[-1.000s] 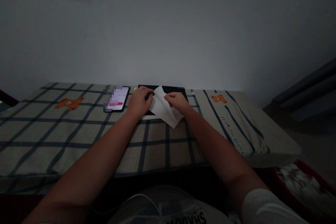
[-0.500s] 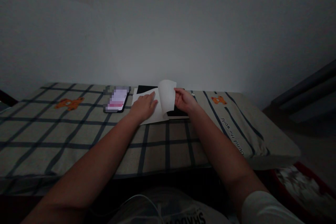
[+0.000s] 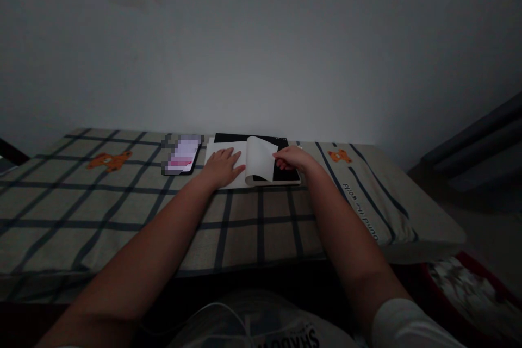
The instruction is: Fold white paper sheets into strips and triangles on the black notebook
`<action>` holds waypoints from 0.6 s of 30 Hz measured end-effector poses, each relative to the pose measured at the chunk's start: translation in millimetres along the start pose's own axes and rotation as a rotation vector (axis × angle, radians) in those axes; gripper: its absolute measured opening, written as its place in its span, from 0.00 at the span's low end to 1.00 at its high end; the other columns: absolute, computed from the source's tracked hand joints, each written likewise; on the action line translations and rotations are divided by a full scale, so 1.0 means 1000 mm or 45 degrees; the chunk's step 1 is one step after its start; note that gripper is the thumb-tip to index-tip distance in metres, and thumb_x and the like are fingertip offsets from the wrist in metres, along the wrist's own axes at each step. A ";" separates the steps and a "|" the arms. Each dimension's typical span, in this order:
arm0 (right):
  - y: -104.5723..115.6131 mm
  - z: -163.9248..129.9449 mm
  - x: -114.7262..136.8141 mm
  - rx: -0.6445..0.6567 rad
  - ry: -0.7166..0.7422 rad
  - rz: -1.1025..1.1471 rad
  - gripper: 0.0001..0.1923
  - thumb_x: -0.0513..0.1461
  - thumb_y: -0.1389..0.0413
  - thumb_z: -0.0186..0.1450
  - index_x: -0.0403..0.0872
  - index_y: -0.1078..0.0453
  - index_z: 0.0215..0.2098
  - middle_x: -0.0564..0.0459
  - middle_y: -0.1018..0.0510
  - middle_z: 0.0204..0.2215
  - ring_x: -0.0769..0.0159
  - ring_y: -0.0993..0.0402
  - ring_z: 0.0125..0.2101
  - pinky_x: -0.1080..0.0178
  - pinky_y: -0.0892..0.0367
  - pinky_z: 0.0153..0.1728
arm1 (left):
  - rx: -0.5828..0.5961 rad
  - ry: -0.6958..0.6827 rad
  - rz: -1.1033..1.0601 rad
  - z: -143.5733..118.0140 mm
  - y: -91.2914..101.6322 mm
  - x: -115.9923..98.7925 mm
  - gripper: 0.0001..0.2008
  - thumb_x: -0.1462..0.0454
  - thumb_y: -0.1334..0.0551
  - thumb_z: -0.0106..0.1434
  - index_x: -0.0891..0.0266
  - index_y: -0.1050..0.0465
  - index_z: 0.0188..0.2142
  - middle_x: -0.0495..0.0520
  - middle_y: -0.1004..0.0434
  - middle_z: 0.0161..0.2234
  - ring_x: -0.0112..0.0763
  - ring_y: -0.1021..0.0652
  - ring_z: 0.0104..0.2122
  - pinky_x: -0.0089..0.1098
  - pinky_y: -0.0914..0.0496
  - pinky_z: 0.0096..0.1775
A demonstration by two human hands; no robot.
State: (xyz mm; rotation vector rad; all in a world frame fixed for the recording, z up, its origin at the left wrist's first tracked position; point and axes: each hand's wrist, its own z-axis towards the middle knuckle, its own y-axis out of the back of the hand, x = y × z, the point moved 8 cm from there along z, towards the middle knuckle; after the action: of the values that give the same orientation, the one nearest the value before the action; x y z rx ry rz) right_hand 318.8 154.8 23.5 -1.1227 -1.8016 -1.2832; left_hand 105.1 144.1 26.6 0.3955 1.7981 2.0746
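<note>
left hand point(image 3: 222, 166) flat, fingers released, pinning white sheet point(image 3: 228, 166) | right hand point(image 3: 291, 157) fingers pinching its curled edge, frame centre, over black pad point(image 3: 281, 171) | fold axis runs away from viewer

Both bare arms stretched forward, nearly parallel. Left hand point(image 3: 222, 166) lying flat, palm down, fingers spread a little. Right hand point(image 3: 292, 159) slightly raised, fingers bent together in a pinch, wrist straight.
</note>
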 end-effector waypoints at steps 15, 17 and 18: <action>0.009 0.012 0.008 -0.212 0.244 -1.041 0.10 0.42 0.42 0.58 0.44 0.26 0.26 0.45 0.22 0.26 0.60 0.26 0.30 0.61 0.34 0.31 | -0.053 -0.293 -0.201 0.005 0.000 -0.024 0.32 0.69 0.52 0.61 0.66 0.51 0.66 0.60 0.46 0.65 0.36 0.41 0.63 0.40 0.44 0.61; 0.013 0.010 0.011 -0.291 0.296 -1.018 0.10 0.42 0.41 0.58 0.43 0.25 0.34 0.44 0.21 0.32 0.59 0.25 0.33 0.60 0.33 0.34 | -0.065 -0.268 -0.185 0.005 -0.001 -0.025 0.32 0.69 0.52 0.62 0.64 0.51 0.66 0.58 0.44 0.65 0.38 0.39 0.63 0.41 0.43 0.60; 0.014 0.008 0.015 -0.347 0.368 -1.008 0.13 0.42 0.40 0.57 0.43 0.25 0.38 0.44 0.21 0.36 0.59 0.25 0.36 0.59 0.32 0.37 | -0.066 -0.261 -0.177 0.005 -0.001 -0.026 0.32 0.69 0.51 0.61 0.63 0.51 0.66 0.58 0.44 0.65 0.39 0.39 0.63 0.42 0.43 0.60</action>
State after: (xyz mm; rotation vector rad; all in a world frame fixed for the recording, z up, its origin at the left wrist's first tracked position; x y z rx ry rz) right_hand 325.0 168.6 39.2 -0.2824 -1.9438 -2.0646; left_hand 130.8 137.3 26.8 0.4381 1.6026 1.9073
